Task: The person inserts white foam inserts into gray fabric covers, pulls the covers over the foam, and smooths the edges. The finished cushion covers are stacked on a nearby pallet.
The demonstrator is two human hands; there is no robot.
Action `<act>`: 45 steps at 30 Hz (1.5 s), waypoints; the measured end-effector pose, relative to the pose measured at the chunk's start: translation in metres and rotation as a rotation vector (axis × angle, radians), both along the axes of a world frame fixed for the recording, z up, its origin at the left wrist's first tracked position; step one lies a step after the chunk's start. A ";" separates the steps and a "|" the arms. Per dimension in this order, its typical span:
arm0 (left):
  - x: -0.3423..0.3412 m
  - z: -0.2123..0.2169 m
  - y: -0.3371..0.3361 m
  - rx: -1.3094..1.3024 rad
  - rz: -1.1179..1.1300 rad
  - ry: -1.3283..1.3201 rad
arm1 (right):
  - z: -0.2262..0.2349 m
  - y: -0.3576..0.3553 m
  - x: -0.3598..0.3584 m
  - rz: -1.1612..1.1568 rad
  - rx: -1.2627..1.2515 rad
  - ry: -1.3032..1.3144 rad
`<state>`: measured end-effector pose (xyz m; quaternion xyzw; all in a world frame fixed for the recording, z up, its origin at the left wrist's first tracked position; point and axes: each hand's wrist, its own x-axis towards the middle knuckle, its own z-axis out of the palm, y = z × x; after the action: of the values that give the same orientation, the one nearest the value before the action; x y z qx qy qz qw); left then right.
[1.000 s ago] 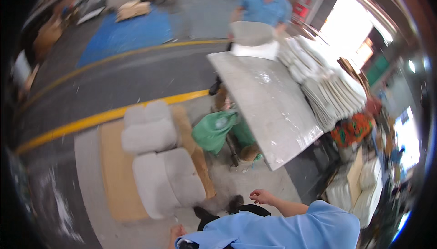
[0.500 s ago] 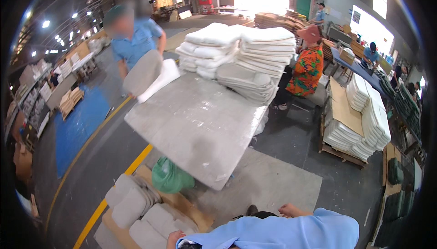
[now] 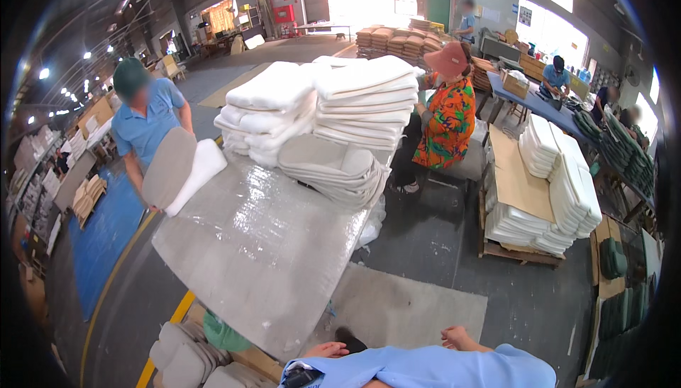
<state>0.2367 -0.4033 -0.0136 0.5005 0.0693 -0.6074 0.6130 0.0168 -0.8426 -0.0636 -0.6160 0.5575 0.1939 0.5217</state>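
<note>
My left hand (image 3: 328, 349) hangs low in front of me, its fingers loosely stretched, near the near edge of a plastic-covered table (image 3: 248, 246). To the right, my right hand (image 3: 457, 337) is apart from everything, fingers loosely curled and nothing in it. On the table lies a stack of grey cushion covers (image 3: 333, 164). Behind it rise a left stack of thick white pads (image 3: 269, 97) and a right stack of white pads (image 3: 365, 93). At the far left, a co-worker in blue (image 3: 145, 122) holds a grey cover (image 3: 170, 168) with a white pad (image 3: 198, 179) against it.
Grey cushions (image 3: 177, 352) lie on cardboard at lower left, beside a green bag (image 3: 223, 331). A person in an orange patterned shirt (image 3: 447, 125) sits right of the table. A pallet with white pads (image 3: 543, 218) stands at right. A flat sheet (image 3: 411, 310) covers the floor ahead.
My view has shifted, and the table looks nearer. My left hand has moved from the grey cushions toward the table's near edge. The co-worker still holds the grey cover and white pad.
</note>
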 end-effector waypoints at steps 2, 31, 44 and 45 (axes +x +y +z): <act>0.037 0.001 -0.006 0.049 0.001 -0.034 | -0.003 -0.003 0.034 0.062 0.024 -0.023; 0.509 0.190 -0.234 0.022 0.529 -0.712 | 0.355 -0.374 0.759 0.138 -0.715 -1.375; 0.702 0.293 -0.397 0.065 0.489 -0.686 | 0.392 -0.503 0.941 0.538 -0.804 -0.857; 0.707 0.291 -0.401 0.040 0.470 -0.646 | 0.387 -0.504 0.943 0.537 -0.775 -0.863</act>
<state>0.9442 -0.8042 0.2779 0.6481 -0.0025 -0.2604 0.7156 0.9602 -1.3464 0.3238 -0.9009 0.1532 -0.1636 0.3718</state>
